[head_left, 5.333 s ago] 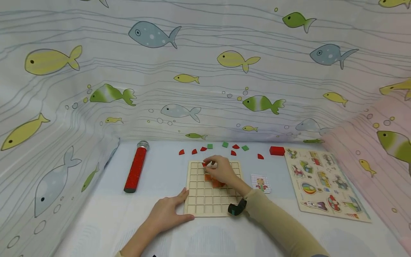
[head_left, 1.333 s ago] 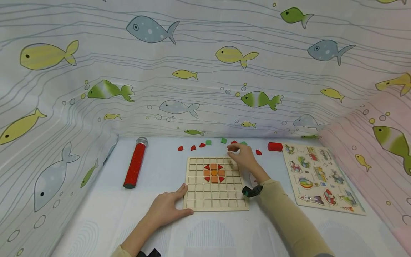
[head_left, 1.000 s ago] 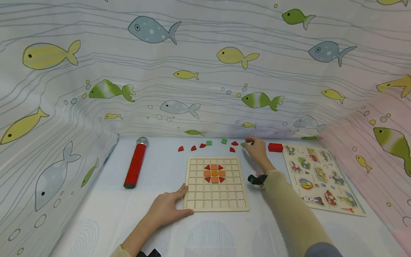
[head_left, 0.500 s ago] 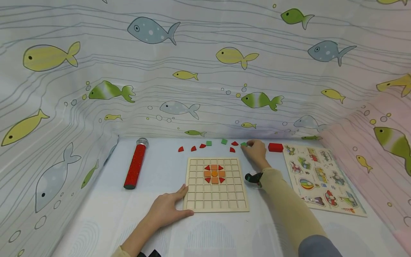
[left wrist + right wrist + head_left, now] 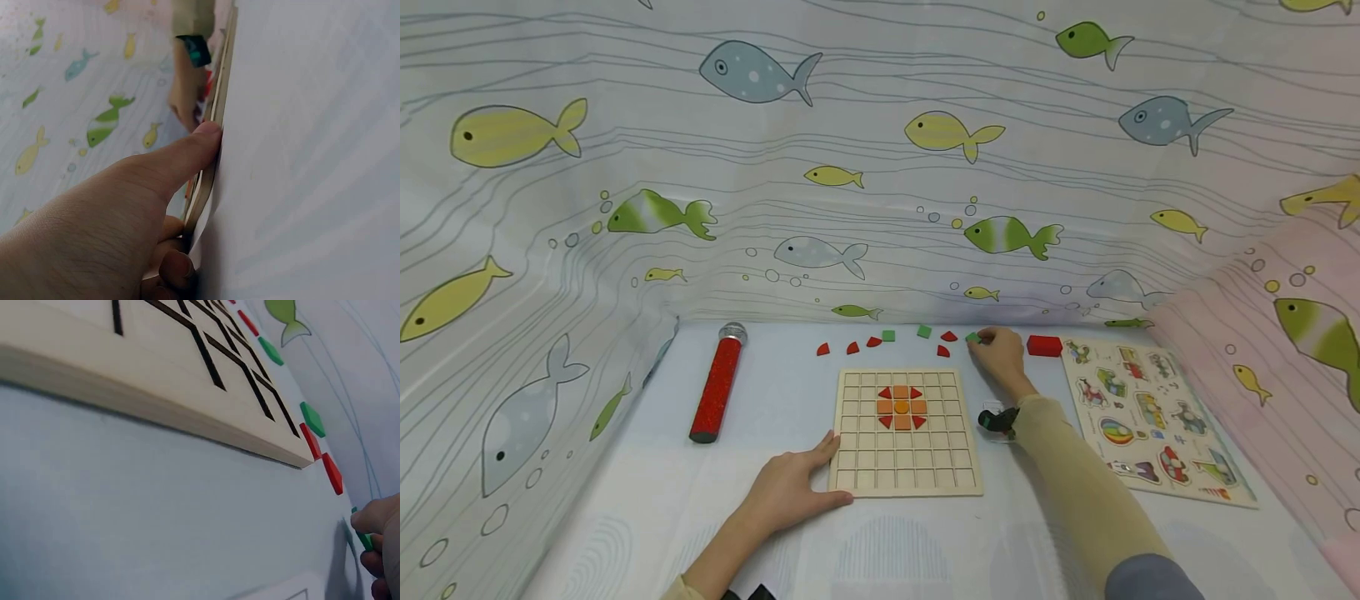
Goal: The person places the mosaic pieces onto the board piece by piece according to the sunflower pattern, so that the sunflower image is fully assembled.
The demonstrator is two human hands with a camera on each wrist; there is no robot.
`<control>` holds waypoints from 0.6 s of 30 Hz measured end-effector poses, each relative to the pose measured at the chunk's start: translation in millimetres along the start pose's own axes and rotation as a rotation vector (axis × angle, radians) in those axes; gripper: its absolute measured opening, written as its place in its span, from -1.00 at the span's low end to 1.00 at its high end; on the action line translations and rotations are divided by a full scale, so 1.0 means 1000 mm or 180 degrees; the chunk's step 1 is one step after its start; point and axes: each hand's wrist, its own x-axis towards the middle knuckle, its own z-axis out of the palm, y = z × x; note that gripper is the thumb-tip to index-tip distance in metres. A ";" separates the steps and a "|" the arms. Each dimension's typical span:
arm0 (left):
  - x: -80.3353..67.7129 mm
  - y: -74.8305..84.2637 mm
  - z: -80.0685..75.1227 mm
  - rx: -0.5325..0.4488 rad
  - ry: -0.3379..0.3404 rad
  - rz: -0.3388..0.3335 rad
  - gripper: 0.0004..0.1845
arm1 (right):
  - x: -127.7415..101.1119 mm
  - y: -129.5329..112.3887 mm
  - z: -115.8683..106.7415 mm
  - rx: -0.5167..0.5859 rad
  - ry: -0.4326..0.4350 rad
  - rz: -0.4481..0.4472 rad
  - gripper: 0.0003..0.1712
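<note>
A wooden grid board (image 5: 904,467) lies in the middle, with an orange and red flower pattern (image 5: 901,406) set in its upper cells. My left hand (image 5: 790,492) lies flat on the table and presses the board's near left corner, thumb on its edge (image 5: 209,134). My right hand (image 5: 996,350) reaches past the board's far right corner and pinches a green square tile (image 5: 973,337), seen edge-on between fingertips in the right wrist view (image 5: 364,539). Loose red tiles (image 5: 850,347) and green tiles (image 5: 923,332) lie in a row beyond the board.
A red glitter tube (image 5: 717,385) lies at the left. A red block (image 5: 1044,345) and a picture puzzle board (image 5: 1150,417) sit at the right. A small pattern card (image 5: 1000,412) lies under my right wrist. Fish-print cloth walls (image 5: 880,167) enclose the table.
My right hand left the board, reached to the far right tiles and closed its fingertips on the green square tile. The left hand stayed in place.
</note>
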 end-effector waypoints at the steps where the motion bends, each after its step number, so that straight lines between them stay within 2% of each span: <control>1: 0.000 0.000 0.000 0.0002 0.0001 0.0003 0.01 | -0.001 0.001 -0.001 0.0031 -0.0015 -0.0030 -0.56; 5: -0.001 0.000 0.000 0.0005 0.0003 -0.0002 0.01 | -0.007 0.000 -0.004 0.0128 -0.0042 -0.0160 -0.56; 9: -0.001 0.001 0.000 0.0009 0.0022 -0.0001 0.01 | -0.017 -0.006 -0.007 0.0174 0.0044 -0.0390 -0.60; 12: -0.002 0.001 -0.001 0.0018 0.0027 -0.0006 0.01 | -0.031 -0.013 -0.007 0.0251 0.0063 -0.0614 -0.65; 18: -0.001 0.002 -0.002 0.0005 0.0012 -0.0021 0.01 | -0.070 -0.035 -0.001 0.0420 -0.0074 -0.0908 -0.67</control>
